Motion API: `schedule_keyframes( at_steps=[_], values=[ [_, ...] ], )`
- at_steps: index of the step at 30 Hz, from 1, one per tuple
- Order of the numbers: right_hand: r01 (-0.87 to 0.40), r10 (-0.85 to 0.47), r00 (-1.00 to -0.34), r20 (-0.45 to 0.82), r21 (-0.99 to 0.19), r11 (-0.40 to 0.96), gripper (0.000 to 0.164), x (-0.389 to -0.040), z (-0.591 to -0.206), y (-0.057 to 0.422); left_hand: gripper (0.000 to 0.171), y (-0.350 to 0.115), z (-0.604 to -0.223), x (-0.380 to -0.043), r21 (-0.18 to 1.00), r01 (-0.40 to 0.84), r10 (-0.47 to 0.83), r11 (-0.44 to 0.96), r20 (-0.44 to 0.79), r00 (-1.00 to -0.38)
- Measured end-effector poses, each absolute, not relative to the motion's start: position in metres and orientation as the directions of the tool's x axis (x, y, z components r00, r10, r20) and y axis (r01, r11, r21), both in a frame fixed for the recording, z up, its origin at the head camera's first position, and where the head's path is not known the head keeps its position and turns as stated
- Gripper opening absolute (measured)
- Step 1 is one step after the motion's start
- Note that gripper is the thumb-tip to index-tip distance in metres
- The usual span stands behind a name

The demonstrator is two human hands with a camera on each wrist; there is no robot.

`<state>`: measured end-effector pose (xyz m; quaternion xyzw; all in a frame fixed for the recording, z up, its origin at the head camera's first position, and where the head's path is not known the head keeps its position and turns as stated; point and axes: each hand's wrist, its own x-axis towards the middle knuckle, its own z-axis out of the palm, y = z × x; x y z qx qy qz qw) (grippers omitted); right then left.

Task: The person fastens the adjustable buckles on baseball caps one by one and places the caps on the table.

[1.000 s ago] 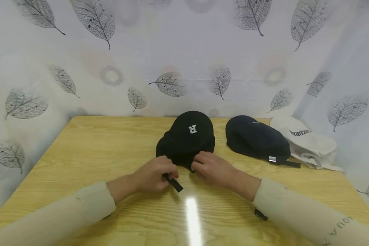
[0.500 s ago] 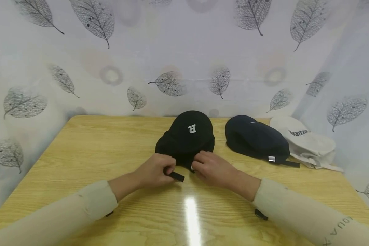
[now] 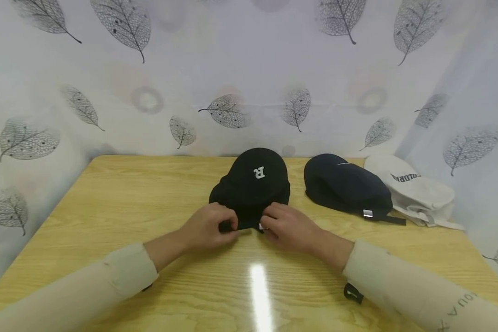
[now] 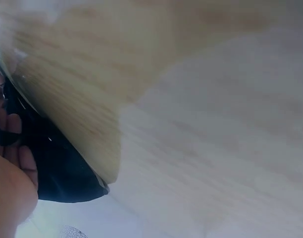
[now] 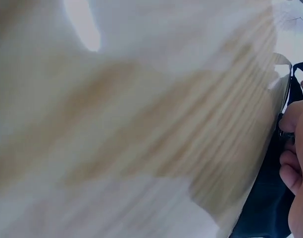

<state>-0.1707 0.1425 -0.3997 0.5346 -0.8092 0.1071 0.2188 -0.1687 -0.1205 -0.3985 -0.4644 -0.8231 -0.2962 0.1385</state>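
A black cap (image 3: 259, 184) with a white letter R lies at the middle of the table, its back strap side toward me. My left hand (image 3: 205, 228) pinches the cap's black strap (image 3: 225, 226) between thumb and curled fingers, at the cap's near left edge. At the near right edge, my right hand (image 3: 290, 228) grips the other side of the strap, by a small silvery buckle (image 3: 262, 227) partly hidden under the fingertips. The left wrist view shows the fingers curled at the dark cap (image 4: 67, 173); in the right wrist view, fingertips press together at its edge.
To the right lies a navy cap (image 3: 344, 186) with a metal strap clasp, overlapping a white cap (image 3: 423, 189) with dark lettering. The wooden table (image 3: 149, 198) ends at a leaf-patterned curtain (image 3: 249, 55) behind.
My left hand has moved slightly up toward the cap, and the strap's loose end, earlier hanging down to the right, now appears nearly level and edge-on. My right hand stays almost where it was.
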Motion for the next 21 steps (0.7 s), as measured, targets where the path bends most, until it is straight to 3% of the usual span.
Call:
schedule_keyframes(
  at_steps=[7,15,21],
  values=[
    [-0.911,-0.845,-0.273,0.460,0.160,0.381,0.018,-0.172,-0.399,0.141,0.025,-0.117,-0.400,-0.169,0.451,0.827,0.637,0.336,0.538,-0.552],
    [-0.920,-0.868,-0.220,0.446,0.201,0.336,0.019,-0.175,-0.395,0.146,0.019,-0.104,-0.394,-0.157,0.655,0.670,0.521,0.350,0.459,-0.720],
    [-0.923,-0.873,-0.191,0.448,0.221,0.316,0.021,-0.176,-0.394,0.146,0.018,-0.108,-0.394,-0.160,0.462,0.778,0.579,0.426,0.521,-0.627]
  ],
)
